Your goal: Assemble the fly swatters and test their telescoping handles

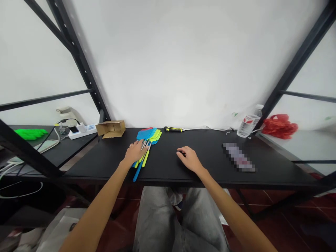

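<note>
A pile of fly swatters [146,134] lies on the black table, with blue, yellow-green and red heads toward the wall. Their metal shafts and coloured grips point toward me; one blue grip [138,173] reaches closest to the front edge. Across the shafts rests my left hand [134,152], thumb apart from the fingers, touching the pile; the undersides of its fingers are hidden. To the right of the pile, my right hand [189,159] rests on the tabletop, loosely curled with a gap between thumb and fingers, and nothing shows in it.
An open cardboard box [111,129] stands at the back left. Against the wall lies a black-and-yellow utility knife [174,129]. A water bottle [249,122], a red plastic bag [280,126] and a pixelated flat object [239,157] are on the right. Black shelf posts [81,66] frame the table [168,171].
</note>
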